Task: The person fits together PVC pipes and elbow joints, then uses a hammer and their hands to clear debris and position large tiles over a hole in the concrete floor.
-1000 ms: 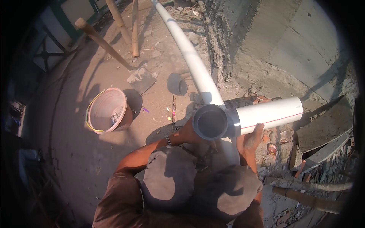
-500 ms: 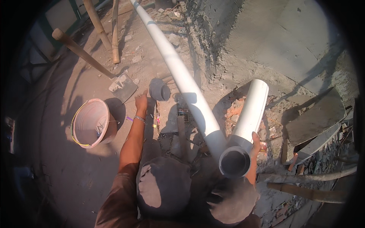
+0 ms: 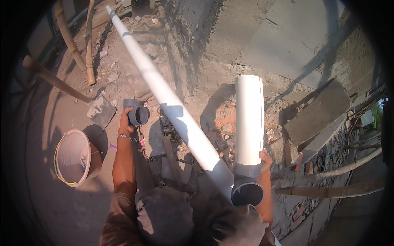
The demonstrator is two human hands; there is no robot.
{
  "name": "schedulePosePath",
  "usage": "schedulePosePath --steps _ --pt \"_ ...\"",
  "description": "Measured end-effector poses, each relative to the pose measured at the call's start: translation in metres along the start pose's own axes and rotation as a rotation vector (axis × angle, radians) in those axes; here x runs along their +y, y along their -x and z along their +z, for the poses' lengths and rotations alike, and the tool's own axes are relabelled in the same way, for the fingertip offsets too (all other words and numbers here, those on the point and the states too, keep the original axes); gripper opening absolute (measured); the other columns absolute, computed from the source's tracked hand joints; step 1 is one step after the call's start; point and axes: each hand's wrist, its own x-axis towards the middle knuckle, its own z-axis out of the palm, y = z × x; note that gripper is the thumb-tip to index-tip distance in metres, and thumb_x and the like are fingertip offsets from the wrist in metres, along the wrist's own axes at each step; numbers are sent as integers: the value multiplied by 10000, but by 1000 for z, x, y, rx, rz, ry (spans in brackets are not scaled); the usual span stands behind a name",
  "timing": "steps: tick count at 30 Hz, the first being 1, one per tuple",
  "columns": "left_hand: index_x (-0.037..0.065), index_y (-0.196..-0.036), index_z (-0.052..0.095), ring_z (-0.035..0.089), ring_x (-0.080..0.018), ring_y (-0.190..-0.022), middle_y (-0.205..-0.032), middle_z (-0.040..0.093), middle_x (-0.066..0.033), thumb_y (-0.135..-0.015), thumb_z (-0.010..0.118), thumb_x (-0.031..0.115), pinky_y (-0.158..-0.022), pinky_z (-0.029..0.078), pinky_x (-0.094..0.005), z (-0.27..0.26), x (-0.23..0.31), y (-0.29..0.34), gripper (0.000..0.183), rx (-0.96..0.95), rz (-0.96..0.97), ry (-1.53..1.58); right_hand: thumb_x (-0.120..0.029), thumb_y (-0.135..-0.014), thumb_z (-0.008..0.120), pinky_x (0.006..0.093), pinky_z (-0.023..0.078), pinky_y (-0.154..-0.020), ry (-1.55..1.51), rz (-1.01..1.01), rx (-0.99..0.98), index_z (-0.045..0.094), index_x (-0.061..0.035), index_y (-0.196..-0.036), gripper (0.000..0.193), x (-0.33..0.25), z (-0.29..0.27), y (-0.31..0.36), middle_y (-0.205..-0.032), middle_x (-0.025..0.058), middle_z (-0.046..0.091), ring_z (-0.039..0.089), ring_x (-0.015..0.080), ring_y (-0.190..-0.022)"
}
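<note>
You stand on an outdoor building site. A rough cement-rendered wall rises on the far right, with broken bricks and rubble at its foot. Long white plastic pipes cross the dusty ground, bamboo poles lie far left, and a mortar-stained bucket sits near left.

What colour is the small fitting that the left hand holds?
The fitting in the left hand is dark grey; the head view shows it.
</note>
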Motion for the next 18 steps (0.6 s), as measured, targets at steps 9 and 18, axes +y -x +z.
schedulePosePath --steps 9,18 --pt "41 -1210 637 648 -295 -1185 -1240 689 -114 -940 654 196 -1079 472 -515 74 29 140 311 -292 304 311 -396 -876 644 593 594 -723 -427 587 -432 450 18 -1458 740 -15 36 -13 -1245 309 602 669 470 -1014" --pt "56 -1210 624 686 -245 -1086 -1191 700 -96 -986 659 232 -963 560 -401 143 52 165 287 -442 397 324 -324 -727 736 413 538 -964 -8 542 -701 444 87 -1458 888 -43 42 -17 -1260 275 635 673 340 -1103"
